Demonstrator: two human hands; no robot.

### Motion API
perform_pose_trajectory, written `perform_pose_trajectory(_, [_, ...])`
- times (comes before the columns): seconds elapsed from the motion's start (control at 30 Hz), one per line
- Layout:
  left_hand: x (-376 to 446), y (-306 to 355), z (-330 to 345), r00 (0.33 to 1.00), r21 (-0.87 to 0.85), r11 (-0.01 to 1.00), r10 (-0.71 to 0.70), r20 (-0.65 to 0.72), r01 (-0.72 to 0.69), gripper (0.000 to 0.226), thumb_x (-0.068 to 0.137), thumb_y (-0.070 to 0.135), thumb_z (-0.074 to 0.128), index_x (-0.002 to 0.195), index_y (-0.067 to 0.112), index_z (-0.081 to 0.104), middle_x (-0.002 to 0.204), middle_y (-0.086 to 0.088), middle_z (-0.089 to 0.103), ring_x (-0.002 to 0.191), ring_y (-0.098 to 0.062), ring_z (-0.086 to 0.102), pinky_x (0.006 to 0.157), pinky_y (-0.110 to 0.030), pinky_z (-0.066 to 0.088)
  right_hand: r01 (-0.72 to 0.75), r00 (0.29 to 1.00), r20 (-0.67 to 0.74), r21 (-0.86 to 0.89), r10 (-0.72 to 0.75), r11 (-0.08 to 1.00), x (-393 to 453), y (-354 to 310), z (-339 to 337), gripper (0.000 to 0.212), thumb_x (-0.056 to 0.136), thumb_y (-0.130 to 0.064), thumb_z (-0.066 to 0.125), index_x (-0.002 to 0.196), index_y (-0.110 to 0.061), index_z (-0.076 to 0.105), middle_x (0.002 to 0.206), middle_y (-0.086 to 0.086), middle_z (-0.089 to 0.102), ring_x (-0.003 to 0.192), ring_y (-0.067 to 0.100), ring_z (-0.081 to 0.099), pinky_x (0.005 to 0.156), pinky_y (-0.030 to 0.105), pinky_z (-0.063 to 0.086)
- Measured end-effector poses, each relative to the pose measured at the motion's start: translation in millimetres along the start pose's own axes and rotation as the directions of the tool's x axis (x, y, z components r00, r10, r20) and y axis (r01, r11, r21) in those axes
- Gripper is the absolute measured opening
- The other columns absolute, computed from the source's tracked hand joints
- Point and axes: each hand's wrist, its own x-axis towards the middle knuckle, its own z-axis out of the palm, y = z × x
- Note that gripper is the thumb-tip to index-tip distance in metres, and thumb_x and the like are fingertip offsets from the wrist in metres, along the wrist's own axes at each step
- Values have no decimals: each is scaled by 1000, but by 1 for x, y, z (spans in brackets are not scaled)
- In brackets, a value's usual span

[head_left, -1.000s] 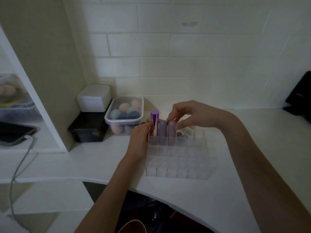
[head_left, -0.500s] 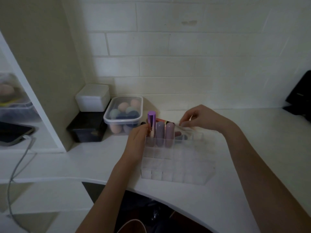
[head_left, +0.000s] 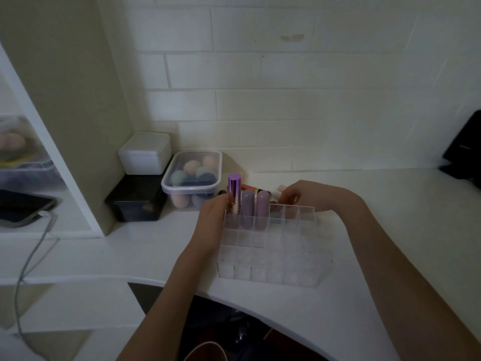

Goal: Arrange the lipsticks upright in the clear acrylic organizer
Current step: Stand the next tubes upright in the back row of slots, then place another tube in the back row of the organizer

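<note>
The organizer [head_left: 270,246] stands on the desk [head_left: 390,256]. Three lipsticks [head_left: 247,209] stand upright in its back row, at the left. The left hand [head_left: 212,220] holds the organizer's left side. The right hand [head_left: 304,195], fingers curled, reaches behind the organizer; what it holds I cannot tell

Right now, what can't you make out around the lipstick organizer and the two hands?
Head view only:
- Right hand: fingertips curl down behind the organizer, so its grip is hidden.
- Loose lipsticks behind the organizer: partly covered by the standing lipsticks and hand; count unclear.
- Left hand: fingertips touch the shiny purple lipstick; hold unclear.
- Black object: cut by right edge.
</note>
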Motion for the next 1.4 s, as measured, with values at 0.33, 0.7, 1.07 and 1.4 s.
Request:
perform_pose_trajectory(0.33, [1, -2, -1, 999, 31, 999, -41, 2, 41, 22, 94, 24, 41, 84, 19, 60, 92, -6, 61, 94, -25, 55, 94, -48, 43, 178, 974, -220, 613, -51, 770, -8, -1, -11, 12, 85, -12, 68, 97, -10, 69, 95, 19, 73, 84, 26, 70, 82, 34, 58])
perform_pose_trajectory(0.7, [0, -2, -1, 999, 21, 998, -52, 5, 52, 27, 92, 31, 42, 96, 13, 62, 111, -20, 63, 108, -36, 57, 99, -52, 43, 447, 894, -394, 808, -211, 385, -17, -16, -19, 18, 89, -10, 53, 105, -9, 61, 100, 13, 74, 95, 31, 70, 80, 36, 59])
perform_pose_trajectory(1.07, [-1, -2, -1, 999, 5, 999, -32, 3, 32, 21, 95, 26, 41, 88, 17, 59, 101, -14, 61, 99, -28, 55, 96, -50, 42, 409, 903, -285, 802, -321, 435, -28, -21, -26, 19, 76, -6, 61, 92, -12, 69, 95, 9, 75, 90, 27, 72, 76, 32, 59])
perform_pose_trajectory(1.4, [1, -2, 0, 1000, 21, 1000, 8, -11, -8, 24, 95, 21, 41, 81, 17, 59, 87, -6, 61, 88, -26, 55, 90, -45, 44, 319, 941, -34, 422, -337, 849, -30, -27, -29, 26, 76, 2, 72, 79, -23, 69, 95, 4, 70, 91, 17, 61, 86, 29, 48])
